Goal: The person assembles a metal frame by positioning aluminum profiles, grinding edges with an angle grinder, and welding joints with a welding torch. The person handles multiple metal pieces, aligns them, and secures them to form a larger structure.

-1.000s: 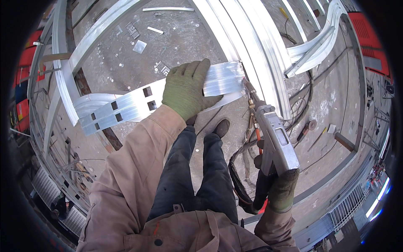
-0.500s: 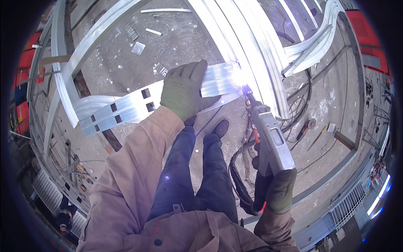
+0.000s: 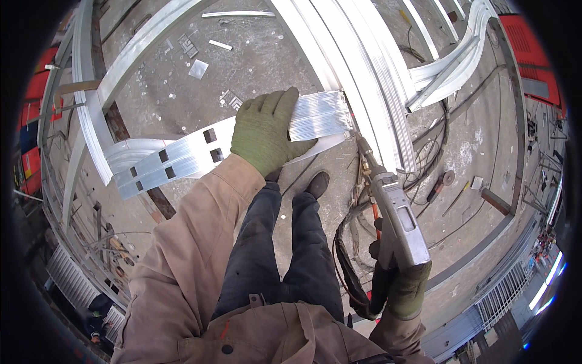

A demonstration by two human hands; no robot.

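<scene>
My left hand (image 3: 262,130), in a green work glove, grips a ribbed silvery metal bar (image 3: 321,115) with square cut-outs along its left part. The bar's right end meets the side of a long ribbed metal beam (image 3: 357,73). In my right hand (image 3: 405,291), also gloved, is a welding gun (image 3: 397,212) with a grey metal body. Its nozzle points up and left at the joint, a little below it, and no arc shows. A dark cable (image 3: 345,261) loops down from the gun; the trigger fingers are partly hidden.
Curved metal frame pieces (image 3: 91,121) stand at the left, others (image 3: 451,67) at the upper right. An angle grinder (image 3: 441,185) lies on the floor to the right, near loose cables (image 3: 439,145). Offcuts (image 3: 198,69) litter the floor. Another person (image 3: 97,318) is at the lower left.
The bright welding arc at the joint has gone out. The welding gun has drawn slightly down and away from it. My left hand stays in place on the bar.
</scene>
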